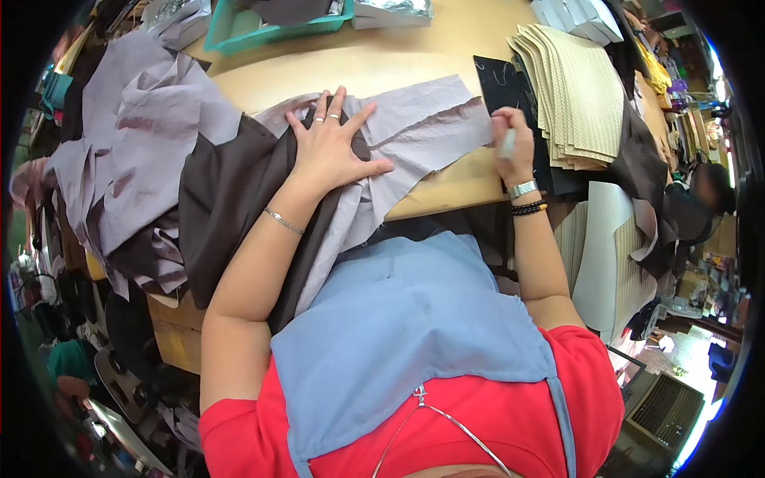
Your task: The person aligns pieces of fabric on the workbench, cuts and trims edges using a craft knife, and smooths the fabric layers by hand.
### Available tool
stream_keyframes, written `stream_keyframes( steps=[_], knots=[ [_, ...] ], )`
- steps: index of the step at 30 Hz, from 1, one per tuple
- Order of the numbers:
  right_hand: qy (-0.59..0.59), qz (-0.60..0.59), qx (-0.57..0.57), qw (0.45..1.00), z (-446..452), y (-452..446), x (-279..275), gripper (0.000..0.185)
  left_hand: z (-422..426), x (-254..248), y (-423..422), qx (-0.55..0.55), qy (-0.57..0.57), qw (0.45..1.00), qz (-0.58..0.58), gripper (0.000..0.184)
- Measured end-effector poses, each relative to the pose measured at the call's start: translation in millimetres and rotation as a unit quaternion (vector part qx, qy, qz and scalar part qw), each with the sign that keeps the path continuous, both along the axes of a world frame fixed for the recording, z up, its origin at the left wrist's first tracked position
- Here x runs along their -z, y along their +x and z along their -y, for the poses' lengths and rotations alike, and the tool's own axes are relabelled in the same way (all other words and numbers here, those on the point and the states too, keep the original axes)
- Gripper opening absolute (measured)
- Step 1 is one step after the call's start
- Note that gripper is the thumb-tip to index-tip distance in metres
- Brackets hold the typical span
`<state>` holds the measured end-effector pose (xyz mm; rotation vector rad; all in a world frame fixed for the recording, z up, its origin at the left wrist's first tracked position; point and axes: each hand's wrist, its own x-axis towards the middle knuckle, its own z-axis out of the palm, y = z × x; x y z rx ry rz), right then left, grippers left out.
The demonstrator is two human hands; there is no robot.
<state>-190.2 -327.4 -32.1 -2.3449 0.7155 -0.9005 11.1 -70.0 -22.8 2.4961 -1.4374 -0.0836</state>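
My left hand (339,147) lies flat with its fingers spread, pressing on the layered cloth. Under it are a dark brown fabric (231,187) and a light greyish-mauve fabric (434,131) with a frayed lower edge. The pale cloth stretches rightward across the table toward my right hand (514,139). That hand is closed around a small whitish object (508,144), blurred, whose kind I cannot make out. It sits at the right end of the pale cloth; whether it touches the cloth is unclear.
A wooden table (446,40) carries a teal basket (279,36) at the back. Right of my hand are a black sheet (496,76) and a stack of cream textured sheets (574,95). A large pile of mauve fabric (143,143) hangs over the left side.
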Motion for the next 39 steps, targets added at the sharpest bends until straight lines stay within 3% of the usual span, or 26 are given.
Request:
stream_keyframes(
  steps=[2, 3, 6, 9, 15, 22, 39],
  knots=[
    [0.158, 0.166, -0.068, 0.971, -0.1, 3.9, -9.9, 0.042, -0.3, 0.3, -0.7, -0.004, 0.001, 1.000, -0.006, 0.099],
    [0.134, 0.140, -0.081, 0.978, -0.4, 3.0, -17.2, 0.056, -0.2, 0.3, -1.0, -0.004, 0.000, 1.000, -0.007, 0.099],
    [0.315, 0.158, -0.101, 0.930, -21.8, 22.3, -33.9, 0.038, -0.1, -0.8, -0.9, -0.004, -0.005, 1.000, -0.006, 0.100],
    [0.445, 0.088, -0.181, 0.872, -48.4, 39.0, -41.7, 0.032, 0.7, -0.4, -1.7, -0.004, -0.011, 1.000, -0.006, 0.100],
    [0.328, 0.059, -0.216, 0.918, -82.5, 61.0, -8.2, 0.020, 0.0, -1.8, -1.6, -0.008, -0.009, 1.000, -0.013, 0.101],
    [0.377, 0.071, -0.185, 0.905, -88.8, 60.0, -0.1, 0.013, 0.7, 0.2, -1.6, -0.006, -0.021, 1.000, -0.009, 0.101],
    [0.323, 0.028, -0.189, 0.927, -89.3, 59.3, -4.7, 0.009, 0.5, -0.6, -2.0, -0.004, -0.029, 0.999, -0.013, 0.100]
  ],
)
